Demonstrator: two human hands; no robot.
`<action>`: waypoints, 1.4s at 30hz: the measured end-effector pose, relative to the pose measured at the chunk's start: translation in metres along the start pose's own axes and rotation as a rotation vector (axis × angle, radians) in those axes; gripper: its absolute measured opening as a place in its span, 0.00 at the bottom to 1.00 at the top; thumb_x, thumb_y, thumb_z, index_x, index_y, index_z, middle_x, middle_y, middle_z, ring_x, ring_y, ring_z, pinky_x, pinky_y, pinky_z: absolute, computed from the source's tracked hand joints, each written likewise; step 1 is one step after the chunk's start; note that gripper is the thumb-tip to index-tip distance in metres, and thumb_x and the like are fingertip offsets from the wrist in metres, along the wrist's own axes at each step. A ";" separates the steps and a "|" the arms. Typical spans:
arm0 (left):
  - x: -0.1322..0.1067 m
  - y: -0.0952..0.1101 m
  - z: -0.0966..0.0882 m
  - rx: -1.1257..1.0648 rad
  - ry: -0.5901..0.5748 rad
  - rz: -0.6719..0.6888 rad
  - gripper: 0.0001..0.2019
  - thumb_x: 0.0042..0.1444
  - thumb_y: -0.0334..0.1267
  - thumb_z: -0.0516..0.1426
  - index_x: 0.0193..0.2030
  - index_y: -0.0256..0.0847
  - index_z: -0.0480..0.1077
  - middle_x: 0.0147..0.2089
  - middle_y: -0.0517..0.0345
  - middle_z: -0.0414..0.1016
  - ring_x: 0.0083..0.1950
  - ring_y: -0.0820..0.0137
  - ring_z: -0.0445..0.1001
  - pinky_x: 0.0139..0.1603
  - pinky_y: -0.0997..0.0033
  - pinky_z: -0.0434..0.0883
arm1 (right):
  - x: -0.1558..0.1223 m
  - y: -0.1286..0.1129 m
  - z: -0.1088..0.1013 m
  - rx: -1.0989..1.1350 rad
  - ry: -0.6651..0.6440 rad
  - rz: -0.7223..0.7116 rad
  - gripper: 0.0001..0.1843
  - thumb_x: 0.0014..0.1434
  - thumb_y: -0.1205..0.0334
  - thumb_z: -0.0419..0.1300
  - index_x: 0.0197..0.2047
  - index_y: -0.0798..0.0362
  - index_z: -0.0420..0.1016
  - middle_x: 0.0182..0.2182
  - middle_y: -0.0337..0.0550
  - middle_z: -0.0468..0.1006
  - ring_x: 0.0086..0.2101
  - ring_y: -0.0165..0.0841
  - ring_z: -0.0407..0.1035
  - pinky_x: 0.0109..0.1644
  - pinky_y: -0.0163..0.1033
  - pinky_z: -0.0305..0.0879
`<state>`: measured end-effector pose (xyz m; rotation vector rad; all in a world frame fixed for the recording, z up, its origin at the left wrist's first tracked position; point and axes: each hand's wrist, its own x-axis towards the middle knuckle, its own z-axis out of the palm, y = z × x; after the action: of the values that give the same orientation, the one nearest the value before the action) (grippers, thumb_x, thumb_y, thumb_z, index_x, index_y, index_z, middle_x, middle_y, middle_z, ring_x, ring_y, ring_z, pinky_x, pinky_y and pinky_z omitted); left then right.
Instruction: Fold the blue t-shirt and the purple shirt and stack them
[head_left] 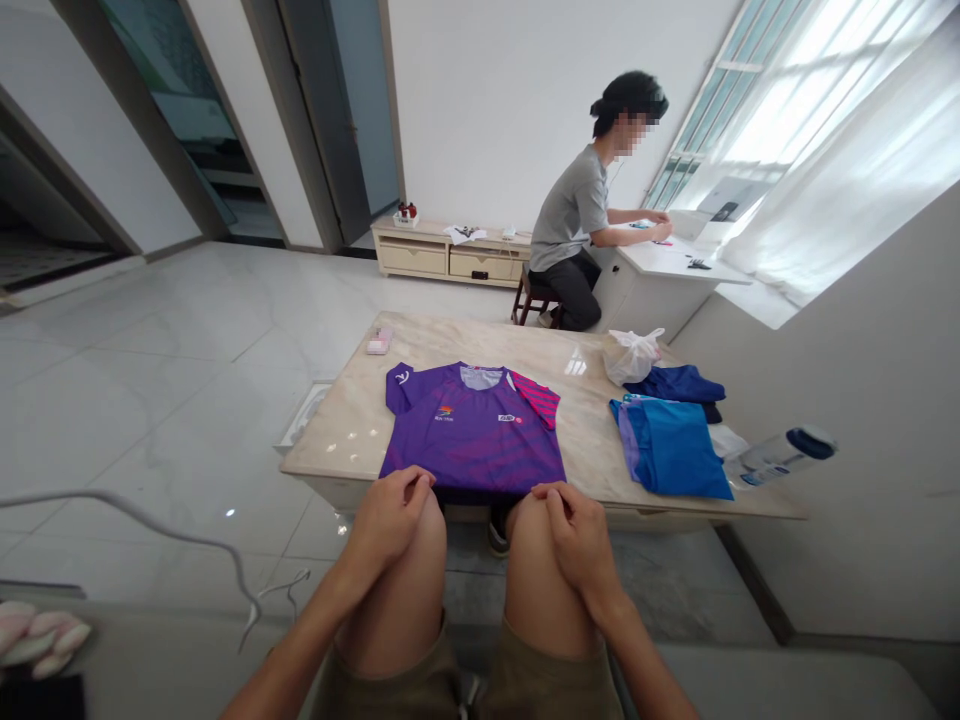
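Note:
A short-sleeved purple jersey (480, 430) lies spread face up on the low table, its collar away from me. One sleeve is purple and the other has pink stripes. Its lower edge reaches the near side of the table, by my knees. My left hand (397, 512) rests on my left knee, fingers curled and closed, near the jersey's lower left corner. On the other knee rests my right hand (574, 525), also loosely closed, near the lower right corner. I see nothing held in either hand, though the curled fingers partly hide their tips.
The marble-look table (337, 440) also bears a folded blue garment (671, 447), a navy garment (679, 382), a white plastic bag (631, 357), a water bottle (780, 458) and a small pink box (380, 341). Beyond, a seated person (574, 205) works at a white desk (682, 257).

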<state>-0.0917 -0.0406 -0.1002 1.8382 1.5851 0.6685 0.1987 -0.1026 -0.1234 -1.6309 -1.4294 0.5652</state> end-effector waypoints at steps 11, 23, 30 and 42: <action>-0.007 0.014 0.009 0.060 0.035 0.007 0.20 0.72 0.44 0.47 0.42 0.45 0.80 0.46 0.51 0.88 0.49 0.57 0.85 0.54 0.61 0.74 | 0.012 0.014 0.006 0.256 -0.113 0.086 0.26 0.70 0.42 0.56 0.39 0.52 0.87 0.43 0.52 0.89 0.47 0.46 0.81 0.60 0.49 0.73; -0.018 0.027 0.024 0.388 0.090 0.118 0.19 0.74 0.38 0.48 0.48 0.39 0.82 0.56 0.42 0.85 0.59 0.56 0.80 0.66 0.59 0.70 | 0.008 0.010 0.019 0.015 -0.134 0.078 0.22 0.70 0.53 0.52 0.45 0.50 0.87 0.48 0.48 0.88 0.51 0.43 0.80 0.61 0.45 0.70; -0.025 0.030 0.017 0.452 0.070 0.132 0.20 0.74 0.38 0.47 0.44 0.38 0.81 0.50 0.42 0.85 0.55 0.57 0.81 0.59 0.62 0.71 | 0.003 -0.008 0.015 -0.146 -0.142 0.093 0.18 0.73 0.59 0.52 0.48 0.50 0.85 0.47 0.48 0.87 0.50 0.41 0.79 0.59 0.40 0.67; 0.027 0.017 -0.005 0.496 -0.101 0.106 0.24 0.71 0.50 0.53 0.33 0.41 0.84 0.38 0.43 0.86 0.44 0.54 0.82 0.48 0.62 0.71 | -0.014 0.019 -0.013 -0.099 -0.253 -0.081 0.26 0.71 0.47 0.57 0.65 0.52 0.78 0.60 0.51 0.80 0.59 0.42 0.74 0.69 0.48 0.67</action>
<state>-0.0795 -0.0152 -0.0853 2.2812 1.7000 0.2271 0.2164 -0.1194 -0.1348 -1.6132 -1.7242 0.6826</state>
